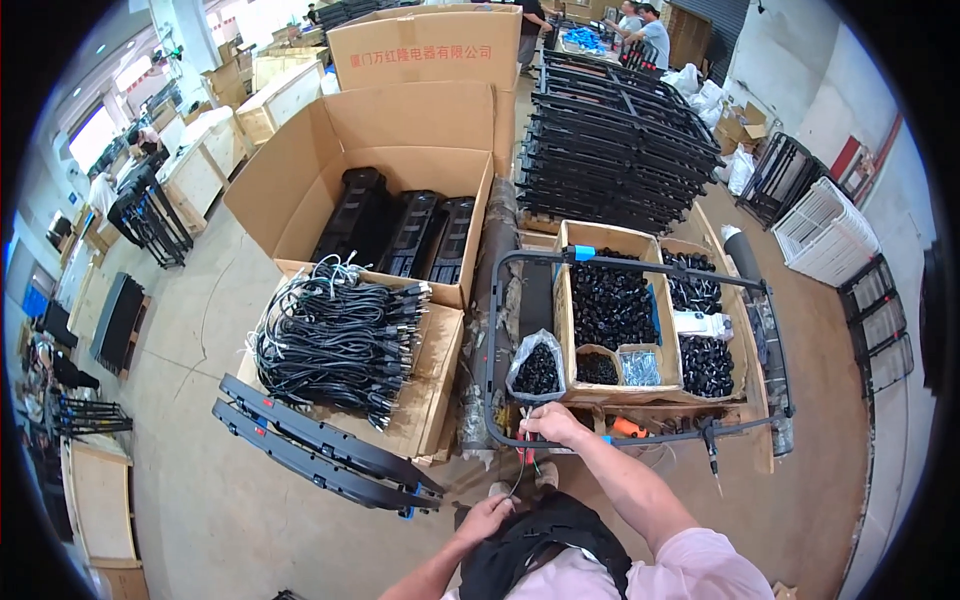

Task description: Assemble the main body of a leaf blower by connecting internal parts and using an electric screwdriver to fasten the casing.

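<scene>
My right hand (555, 424) is closed at the near lower-left part of a black tubular frame (490, 350). From its fingers a slim grey tip points up, and red handle-like parts of a small red-handled tool (527, 454) show below; its exact kind is unclear. A thin dark cable (516, 480) runs from there down to my left hand (487, 518), whose fingers are pinched on it. The frame lies across a cardboard box of small parts (600, 392), with blue tape at two spots. By the box sits a clear bag of black parts (536, 370).
Bundled black cables (340, 335) lie on a carton at left, before an open carton (285, 190) of black housings. Curved black panels (320, 450) stand near my left. Stacked black frames (620, 140) rise behind the box. An orange-handled tool (630, 428) lies under the frame. People (652, 40) stand far back.
</scene>
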`<move>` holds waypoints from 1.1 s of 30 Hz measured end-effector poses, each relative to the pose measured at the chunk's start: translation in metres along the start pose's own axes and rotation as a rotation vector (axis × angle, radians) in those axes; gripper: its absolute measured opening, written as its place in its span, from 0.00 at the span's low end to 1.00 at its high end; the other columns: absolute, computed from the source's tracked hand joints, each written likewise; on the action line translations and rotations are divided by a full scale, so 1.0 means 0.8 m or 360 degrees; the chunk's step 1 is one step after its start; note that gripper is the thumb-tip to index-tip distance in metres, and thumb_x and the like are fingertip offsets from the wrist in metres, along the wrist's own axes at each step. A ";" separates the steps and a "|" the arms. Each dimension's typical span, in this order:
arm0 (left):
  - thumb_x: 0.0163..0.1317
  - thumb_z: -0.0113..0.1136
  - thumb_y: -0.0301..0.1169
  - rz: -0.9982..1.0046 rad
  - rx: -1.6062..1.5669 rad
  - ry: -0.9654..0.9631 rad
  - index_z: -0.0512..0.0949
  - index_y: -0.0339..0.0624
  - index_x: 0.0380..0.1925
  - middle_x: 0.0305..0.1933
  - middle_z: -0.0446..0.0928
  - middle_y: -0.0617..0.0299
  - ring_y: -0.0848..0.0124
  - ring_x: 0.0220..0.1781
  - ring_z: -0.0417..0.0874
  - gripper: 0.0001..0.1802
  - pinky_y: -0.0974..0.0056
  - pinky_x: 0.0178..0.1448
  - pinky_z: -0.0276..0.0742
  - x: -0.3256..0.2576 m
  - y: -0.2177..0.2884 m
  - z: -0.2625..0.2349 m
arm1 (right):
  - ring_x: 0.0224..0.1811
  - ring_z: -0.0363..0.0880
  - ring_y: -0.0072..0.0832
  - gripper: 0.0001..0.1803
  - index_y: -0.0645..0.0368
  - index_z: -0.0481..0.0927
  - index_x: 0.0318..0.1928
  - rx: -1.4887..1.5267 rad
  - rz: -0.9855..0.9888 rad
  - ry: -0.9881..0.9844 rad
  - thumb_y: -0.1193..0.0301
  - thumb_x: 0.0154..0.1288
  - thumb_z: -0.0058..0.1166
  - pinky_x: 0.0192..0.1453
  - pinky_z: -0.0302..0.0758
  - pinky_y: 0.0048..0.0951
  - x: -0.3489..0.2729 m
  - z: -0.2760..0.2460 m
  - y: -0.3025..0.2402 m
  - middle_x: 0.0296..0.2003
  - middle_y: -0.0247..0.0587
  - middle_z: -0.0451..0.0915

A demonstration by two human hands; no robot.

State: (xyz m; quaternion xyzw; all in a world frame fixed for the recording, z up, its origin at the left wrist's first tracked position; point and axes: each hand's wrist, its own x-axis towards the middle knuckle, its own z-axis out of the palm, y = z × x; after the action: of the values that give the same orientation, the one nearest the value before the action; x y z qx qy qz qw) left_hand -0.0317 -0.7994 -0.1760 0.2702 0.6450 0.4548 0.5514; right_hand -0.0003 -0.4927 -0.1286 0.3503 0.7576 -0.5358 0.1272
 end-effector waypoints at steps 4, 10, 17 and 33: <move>0.81 0.50 0.41 0.0087 0.0166 0.0035 0.82 0.45 0.57 0.46 0.85 0.59 0.69 0.50 0.85 0.17 0.61 0.59 0.79 -0.008 0.010 -0.001 | 0.36 0.83 0.24 0.15 0.57 0.93 0.41 -0.0032 -0.0026 0.0002 0.59 0.70 0.64 0.46 0.78 0.32 -0.008 -0.001 -0.018 0.32 0.36 0.89; 0.82 0.49 0.42 0.0007 0.0216 0.0246 0.80 0.42 0.57 0.41 0.83 0.61 0.73 0.45 0.83 0.18 0.65 0.55 0.79 0.006 0.065 0.014 | 0.27 0.80 0.22 0.12 0.59 0.92 0.37 0.0335 -0.0069 0.0007 0.63 0.68 0.64 0.33 0.75 0.29 0.025 -0.049 0.010 0.29 0.34 0.88; 0.82 0.51 0.34 -0.0063 -0.0427 0.0531 0.80 0.39 0.55 0.35 0.78 0.68 0.79 0.38 0.79 0.14 0.70 0.45 0.78 0.045 0.066 0.037 | 0.25 0.75 0.21 0.18 0.61 0.88 0.35 0.0952 -0.0199 0.0535 0.59 0.75 0.59 0.32 0.70 0.29 0.017 -0.061 -0.022 0.23 0.31 0.80; 0.82 0.52 0.35 -0.0012 -0.0772 0.0918 0.77 0.39 0.44 0.39 0.81 0.63 0.75 0.36 0.79 0.11 0.67 0.43 0.79 0.103 0.101 0.079 | 0.39 0.87 0.32 0.24 0.62 0.89 0.47 0.0062 -0.0150 -0.0054 0.52 0.73 0.59 0.50 0.81 0.36 0.006 -0.120 -0.039 0.36 0.45 0.90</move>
State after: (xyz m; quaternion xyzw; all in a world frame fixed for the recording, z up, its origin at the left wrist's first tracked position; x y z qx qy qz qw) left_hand -0.0043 -0.6752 -0.1414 -0.0097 0.6483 0.6498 0.3967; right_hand -0.0069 -0.4098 -0.0708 0.3074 0.7605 -0.5617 0.1079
